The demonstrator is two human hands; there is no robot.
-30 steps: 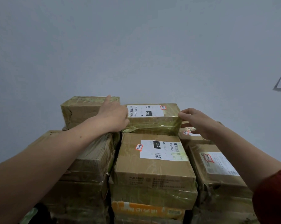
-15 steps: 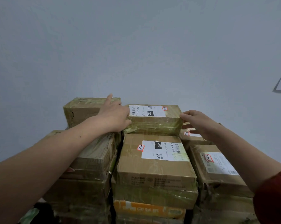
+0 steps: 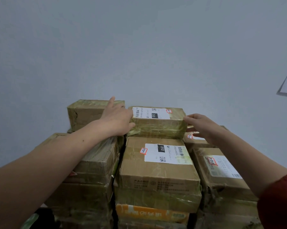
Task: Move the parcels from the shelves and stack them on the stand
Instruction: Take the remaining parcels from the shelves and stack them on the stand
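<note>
Wall (image 3: 139,47), plain grey, fills the background. Stacked parcels (image 3: 96,164) stand before it in three columns. In the middle column, a large carton (image 3: 157,172) with a white label carries the top parcel (image 3: 157,124), which is tape-wrapped and lies flat. Left grip (image 3: 118,119) is spread open, pressed against the parcel's left end, thumb on its front face, forefinger across the neighbouring box (image 3: 88,113). Right grip (image 3: 200,124) is open, with straight fingertips touching the parcel's right end.

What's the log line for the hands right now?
top parcel lies on labelled box | left hand: on its left end | right hand: at its right end
</note>
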